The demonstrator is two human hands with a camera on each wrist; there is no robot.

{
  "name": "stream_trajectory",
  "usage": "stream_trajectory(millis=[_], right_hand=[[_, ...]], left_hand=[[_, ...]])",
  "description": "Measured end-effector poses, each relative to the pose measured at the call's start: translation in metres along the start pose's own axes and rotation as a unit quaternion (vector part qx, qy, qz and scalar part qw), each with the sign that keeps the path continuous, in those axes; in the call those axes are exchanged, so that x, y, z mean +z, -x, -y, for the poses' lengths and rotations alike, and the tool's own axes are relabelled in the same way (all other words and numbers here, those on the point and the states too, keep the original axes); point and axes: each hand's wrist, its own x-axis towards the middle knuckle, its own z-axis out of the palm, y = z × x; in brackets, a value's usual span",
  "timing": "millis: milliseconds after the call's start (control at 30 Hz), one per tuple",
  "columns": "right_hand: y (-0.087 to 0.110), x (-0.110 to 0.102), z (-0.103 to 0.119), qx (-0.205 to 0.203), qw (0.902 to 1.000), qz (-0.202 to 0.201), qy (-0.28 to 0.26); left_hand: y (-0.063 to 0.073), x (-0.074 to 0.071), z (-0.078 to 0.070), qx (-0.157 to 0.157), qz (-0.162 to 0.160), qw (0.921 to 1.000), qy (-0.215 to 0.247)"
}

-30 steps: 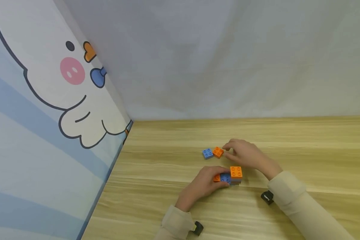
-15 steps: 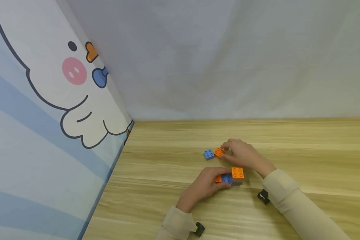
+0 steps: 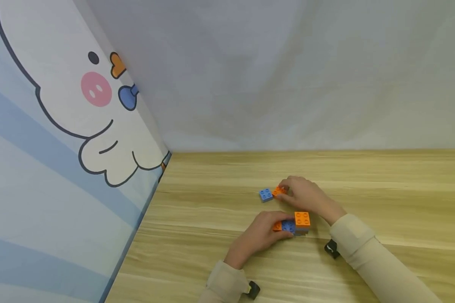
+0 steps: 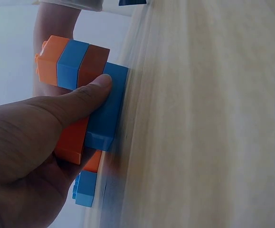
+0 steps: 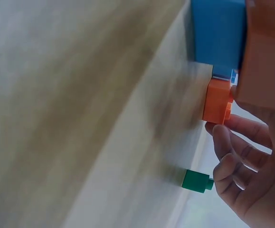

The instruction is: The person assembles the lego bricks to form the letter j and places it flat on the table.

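Note:
My left hand grips a toy building-brick structure low over the tabletop, its thumb lying along the near side. In the left wrist view the structure has a wide blue brick at the bottom, orange above it, and blue and orange bricks stacked at one end. Behind it, my right hand pinches a small orange brick between thumb and fingers. That orange brick stands on the table, studs up, beside a small blue brick.
A green brick stands near the right hand's curled fingers in the right wrist view; the hand hides it from the head view. The wooden tabletop meets a pale curtain behind and a cartoon-printed panel at left.
My right hand has moved a little left, and its thumb and fingers have closed around the small orange brick. The left hand keeps its grip on the structure, nearly still.

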Motion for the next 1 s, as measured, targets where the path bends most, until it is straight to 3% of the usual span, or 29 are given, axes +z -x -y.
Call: stream_trajectory(millis=[467, 1000], right_hand=[[0.008, -0.006, 0.000, -0.019, 0.9998, 0.003, -0.003], [0.034, -0.027, -0.003, -0.027, 0.9992, -0.013, -0.027]], left_hand=[[0.000, 0.001, 0.001, 0.002, 0.001, 1.0000, 0.002], [0.001, 0.002, 0.002, -0.010, 0.003, 0.9999, 0.004]])
